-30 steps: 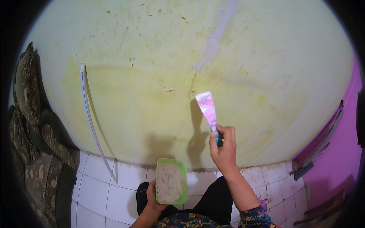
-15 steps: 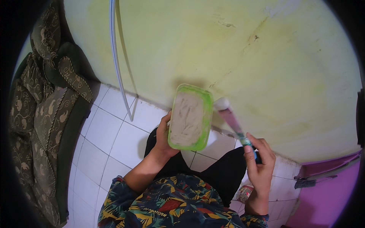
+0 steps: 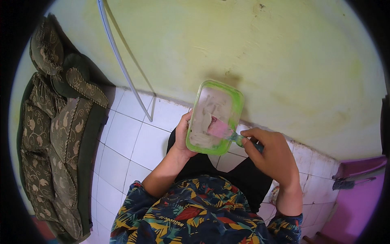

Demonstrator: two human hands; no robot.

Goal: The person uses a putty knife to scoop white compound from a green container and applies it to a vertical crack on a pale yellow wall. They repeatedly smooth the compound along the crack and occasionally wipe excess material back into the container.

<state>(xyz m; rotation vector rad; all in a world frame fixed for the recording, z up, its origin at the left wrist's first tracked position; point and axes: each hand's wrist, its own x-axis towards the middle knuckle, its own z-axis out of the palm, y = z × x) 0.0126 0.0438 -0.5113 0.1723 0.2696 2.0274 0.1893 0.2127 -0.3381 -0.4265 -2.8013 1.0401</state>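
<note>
A rectangular green plastic tub (image 3: 236,116) is held by its left side in my left hand (image 3: 184,138), with the fingers going out of sight beneath it. Greyish-beige putty (image 3: 212,101) is spread across the tub's inside. My right hand (image 3: 275,156) grips the handle of a putty knife (image 3: 237,138) over the tub's lower right corner. Its flat blade, looking pink in this light, points left and lies against the putty. Some of the blade's front edge blends into the paste.
A yellow-green wall (image 3: 300,73) with small cracks rises ahead. A pale pipe (image 3: 118,51) slants down it at left. Beside the white tiled floor (image 3: 118,142) stands a dark patterned sofa (image 3: 61,138). A printed round container (image 3: 274,195) sits by my right leg; a purple panel (image 3: 357,203) is at far right.
The putty knife has come down and left from beside the tub into the putty. The tub now appears slightly farther right, and the putty surface looks more smeared.
</note>
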